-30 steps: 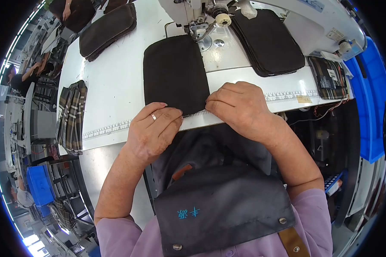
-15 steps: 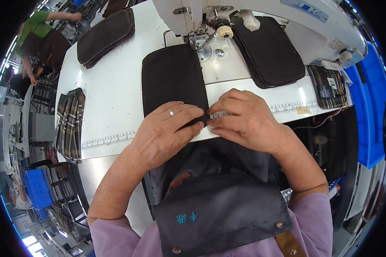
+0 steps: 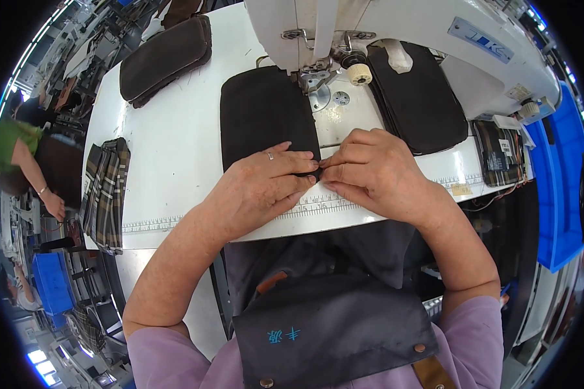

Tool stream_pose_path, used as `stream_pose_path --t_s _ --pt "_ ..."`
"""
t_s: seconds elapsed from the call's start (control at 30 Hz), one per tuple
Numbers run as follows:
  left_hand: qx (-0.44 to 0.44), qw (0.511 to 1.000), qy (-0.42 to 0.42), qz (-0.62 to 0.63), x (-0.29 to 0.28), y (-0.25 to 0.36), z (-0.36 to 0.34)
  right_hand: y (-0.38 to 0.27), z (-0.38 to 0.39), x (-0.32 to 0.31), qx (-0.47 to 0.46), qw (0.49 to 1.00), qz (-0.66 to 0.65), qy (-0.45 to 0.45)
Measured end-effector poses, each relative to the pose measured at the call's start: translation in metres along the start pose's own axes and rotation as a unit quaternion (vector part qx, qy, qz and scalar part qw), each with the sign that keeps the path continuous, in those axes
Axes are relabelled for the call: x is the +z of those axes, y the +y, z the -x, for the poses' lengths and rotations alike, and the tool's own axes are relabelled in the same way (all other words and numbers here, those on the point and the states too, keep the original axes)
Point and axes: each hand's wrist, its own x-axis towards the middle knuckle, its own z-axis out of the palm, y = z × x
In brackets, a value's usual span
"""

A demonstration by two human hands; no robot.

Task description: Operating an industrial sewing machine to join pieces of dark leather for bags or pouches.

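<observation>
A black fabric panel (image 3: 263,117) lies on the white table, its top end beside the sewing machine's presser foot (image 3: 315,81). My left hand (image 3: 266,185) rests on the panel's near right corner, fingertips bunched on it, a ring on one finger. My right hand (image 3: 376,175) has curled fingertips at that same corner, meeting the left ones and pinching the edge. The fingertips partly hide the corner. A printed ruler strip (image 3: 169,222) runs along the front edge beneath my arms.
Stacks of dark panels stand at back left (image 3: 162,55) and right (image 3: 422,104). Plaid fabric piles lie left (image 3: 107,188) and right (image 3: 494,155). Blue bins (image 3: 548,214) stand beyond the right edge. A co-worker (image 3: 26,155) in green is at the left; others are farther off.
My left hand has moved rightward along the panel's near edge to meet my right fingertips at the corner. The co-worker in green has come into sight and moved lower at the left.
</observation>
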Motion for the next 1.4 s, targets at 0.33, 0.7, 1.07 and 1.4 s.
stream_pose_path --t_s 0.33,0.7,1.07,1.4 --pt "-0.026 1.000 0.004 0.013 -0.006 -0.042 -0.023 0.032 -0.028 0.000 0.010 0.999 0.042 -0.013" --pt "-0.047 0.998 0.035 -0.011 -0.008 -0.081 -0.044 0.050 -0.040 0.015 0.048 0.992 0.112 0.020" --pt "-0.089 0.983 0.018 -0.157 -0.005 -0.050 -0.058 0.048 -0.035 0.021 0.078 0.984 0.158 0.033" --pt "-0.070 0.979 0.100 -0.166 0.008 -0.041 -0.040 0.047 -0.030 0.019 0.037 0.989 0.122 0.071"
